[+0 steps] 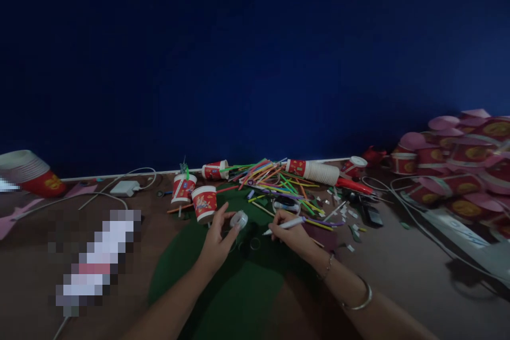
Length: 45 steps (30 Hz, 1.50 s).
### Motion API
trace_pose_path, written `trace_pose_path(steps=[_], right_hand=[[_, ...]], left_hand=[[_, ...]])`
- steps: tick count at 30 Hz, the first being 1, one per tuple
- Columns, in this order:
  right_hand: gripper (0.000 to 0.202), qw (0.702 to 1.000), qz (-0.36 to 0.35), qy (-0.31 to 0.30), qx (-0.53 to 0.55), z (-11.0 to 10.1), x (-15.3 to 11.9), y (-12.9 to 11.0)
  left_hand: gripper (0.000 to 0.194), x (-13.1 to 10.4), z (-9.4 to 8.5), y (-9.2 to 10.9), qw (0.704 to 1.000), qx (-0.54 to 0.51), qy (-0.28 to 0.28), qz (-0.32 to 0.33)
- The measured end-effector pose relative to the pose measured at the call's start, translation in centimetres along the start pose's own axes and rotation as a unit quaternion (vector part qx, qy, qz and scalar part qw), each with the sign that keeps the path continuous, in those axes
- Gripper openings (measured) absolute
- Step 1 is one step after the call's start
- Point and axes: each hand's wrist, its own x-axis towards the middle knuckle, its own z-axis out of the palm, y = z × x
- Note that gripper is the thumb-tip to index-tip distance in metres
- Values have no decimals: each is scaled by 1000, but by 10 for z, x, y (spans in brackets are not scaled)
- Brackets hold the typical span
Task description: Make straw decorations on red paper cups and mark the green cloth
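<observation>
My left hand grips a small round clear object, possibly a roll of tape, between thumb and fingers. In my right hand is a white marker pen with a purple end, its tip pointing left and down. Both hands are above a dark green sheet. A faint ring shows on the sheet between them; whether it is drawn or a loose piece I cannot tell. Just beyond my left hand a red-and-white paper cup stands tilted beside another decorated cup.
Behind the hands lies a heap of coloured sticks, with stacked paper cups on their side. Paper scraps and a black device are to the right. Many pink-topped red cups crowd the far right. A white adapter with cable sits left.
</observation>
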Motion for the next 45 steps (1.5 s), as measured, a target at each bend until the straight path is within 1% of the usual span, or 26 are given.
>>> trace_pose_path(steps=[3,6,10,13,17,20,24,33,45], right_hand=[[24,999,-22,33,-33,-1,0,1],[22,996,-39,46,-65,-2,0,3],[24,996,-15,57,-68,-2,1,8],[24,997,-11,33,-62,-1,1,12],[22,997,-24,-4,-68,-1,0,14],[22,996,-33,-6,-77,0,0,15],[23,996,-28,-7,-82,1,0,15],[25,996,-35,-14,-85,1,1,18],[25,996,-29,-14,-84,1,-1,12]], left_hand=[[63,0,0,-1,1000,3,-1,0],[63,1,0,-2,1000,2,0,1],[63,1,0,-3,1000,2,-2,3],[63,2,0,-4,1000,5,0,5],[62,2,0,-6,1000,6,1,8],[62,2,0,-7,1000,5,-2,12],[62,2,0,-7,1000,4,-1,16],[64,1,1,-3,1000,3,-5,-1],[64,1,1,0,1000,-19,5,-14]])
